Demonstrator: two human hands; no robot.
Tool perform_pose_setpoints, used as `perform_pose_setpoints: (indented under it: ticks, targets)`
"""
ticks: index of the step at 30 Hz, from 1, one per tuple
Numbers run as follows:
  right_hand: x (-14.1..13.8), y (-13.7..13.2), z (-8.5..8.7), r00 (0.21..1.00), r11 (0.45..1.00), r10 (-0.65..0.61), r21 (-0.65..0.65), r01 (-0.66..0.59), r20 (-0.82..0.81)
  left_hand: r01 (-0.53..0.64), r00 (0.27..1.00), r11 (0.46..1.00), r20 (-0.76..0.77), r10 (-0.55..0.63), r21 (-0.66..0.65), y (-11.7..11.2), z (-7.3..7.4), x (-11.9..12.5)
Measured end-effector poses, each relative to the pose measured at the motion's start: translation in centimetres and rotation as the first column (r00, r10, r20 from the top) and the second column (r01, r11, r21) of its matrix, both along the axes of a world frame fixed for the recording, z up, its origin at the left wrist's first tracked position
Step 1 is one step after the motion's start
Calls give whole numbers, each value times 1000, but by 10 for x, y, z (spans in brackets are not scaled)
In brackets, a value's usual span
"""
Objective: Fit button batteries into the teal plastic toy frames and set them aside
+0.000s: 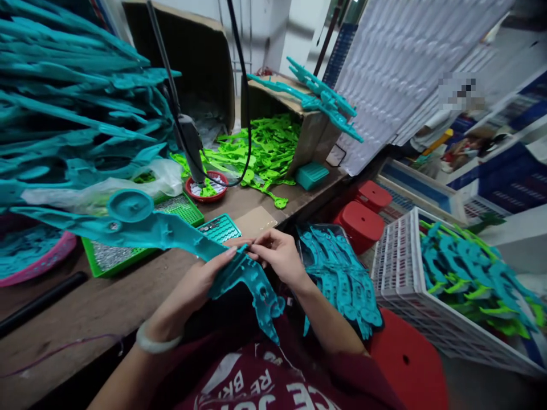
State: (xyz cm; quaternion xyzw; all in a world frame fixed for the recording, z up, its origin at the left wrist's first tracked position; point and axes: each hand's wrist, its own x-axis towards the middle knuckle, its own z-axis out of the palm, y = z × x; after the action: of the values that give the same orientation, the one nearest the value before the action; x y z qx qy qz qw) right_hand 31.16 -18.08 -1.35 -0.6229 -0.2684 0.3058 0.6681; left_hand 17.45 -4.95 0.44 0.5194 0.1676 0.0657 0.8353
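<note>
My left hand [197, 283] grips a long teal plastic toy-gun half [171, 233] from below, near its grip end over my lap. Its barrel with a round disc stretches left across the wooden bench [102, 302]. My right hand [277, 253] pinches the upper edge of the same part, fingers closed; whether a small piece sits between them is hidden. A pale bangle is on my left wrist.
A high stack of teal parts [64, 102] fills the left. Green trays [183, 210] of screws, a red dish [207, 188], a hanging electric screwdriver [190, 142], and green parts [260, 151] spilling from a carton sit behind. Right: red stools [361, 225], white basket [401, 273], teal pile [342, 279].
</note>
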Motion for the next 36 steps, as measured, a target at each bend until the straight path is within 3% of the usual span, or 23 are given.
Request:
perform_pose_setpoints:
  ticks: [2,5,7,9,11,12,15,18,25,32,36]
  targets:
    - [2,0,-2,993,994,107,-33,-105,46,-74,995,997,-67,72,-37,4,-3,-3]
    - [7,-5,-4,925,982,189,-84,-171,329,-115,985,989,-143,101,-94,12,-4,-11]
    - [7,-9,-7,834,993,109,-100,-65,540,-137,978,983,-173,115,-123,17,-4,-17]
    - [2,-13,-9,781,991,-9,-101,92,625,-193,966,976,-194,171,-101,21,-8,-21]
    - [-10,-16,-13,799,979,-67,-114,168,598,-254,948,964,-220,232,-80,24,-13,-22]
    - [-18,-17,-14,816,981,-46,-129,146,576,-284,937,955,-236,257,-87,25,-15,-22]
    - [-44,-15,-20,806,983,123,-181,-20,579,-337,919,933,-258,297,-127,25,-22,-20]
    - [-60,-13,-25,776,959,245,-263,-106,582,-338,921,934,-247,302,-115,22,-29,-19]
    - [-48,-21,-23,838,916,347,-345,-206,422,-338,916,923,-291,277,-184,14,-36,-27]
    - [-46,-23,-28,790,903,357,-402,-155,498,-334,916,918,-305,262,-215,16,-40,-24]
    - [-55,-17,-45,819,944,246,-321,-81,518,-317,924,930,-283,259,-185,19,-45,-22]
